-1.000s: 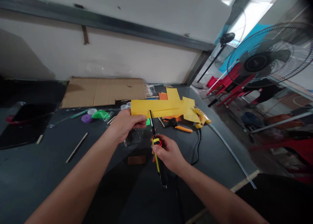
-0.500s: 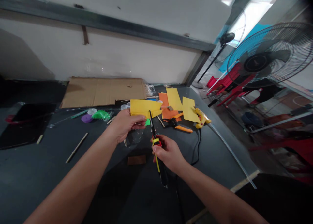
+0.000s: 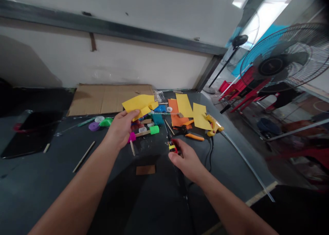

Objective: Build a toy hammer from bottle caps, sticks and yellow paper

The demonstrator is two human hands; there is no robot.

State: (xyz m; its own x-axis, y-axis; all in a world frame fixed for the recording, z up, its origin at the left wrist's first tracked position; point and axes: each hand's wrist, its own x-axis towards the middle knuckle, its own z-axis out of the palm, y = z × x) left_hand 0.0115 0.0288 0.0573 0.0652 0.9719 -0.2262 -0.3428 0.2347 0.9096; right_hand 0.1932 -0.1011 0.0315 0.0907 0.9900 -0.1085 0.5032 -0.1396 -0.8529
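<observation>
My left hand [image 3: 120, 127] pinches a yellow sheet [image 3: 138, 101] between thumb and fingers, with a bent strip or flap along its near right edge. Wrapped in my right hand [image 3: 186, 158] is a corded soldering iron [image 3: 170, 142], black with yellow and red parts, its long dark tip pointing away from me and apart from the sheet. Below the left hand on the table are a magenta piece [image 3: 132, 137], a wooden stick [image 3: 143, 133] and a bright green cylinder [image 3: 154, 130]. Part of this group is hidden by the hand and sheet.
Orange sheets [image 3: 176, 113], yellow sheets [image 3: 184, 104] and orange-handled pliers [image 3: 194, 136] lie beyond the right hand. A yellow glue gun [image 3: 214, 125] rests further right. Cardboard [image 3: 110, 98] is at the back, a small brown piece [image 3: 145, 170] nearer me. A fan [image 3: 272, 65] stands right.
The yellow sheet has moved left and up and tilted, away from the iron's tip. My right hand has shifted right and slightly down with the iron. The green and magenta pieces now show.
</observation>
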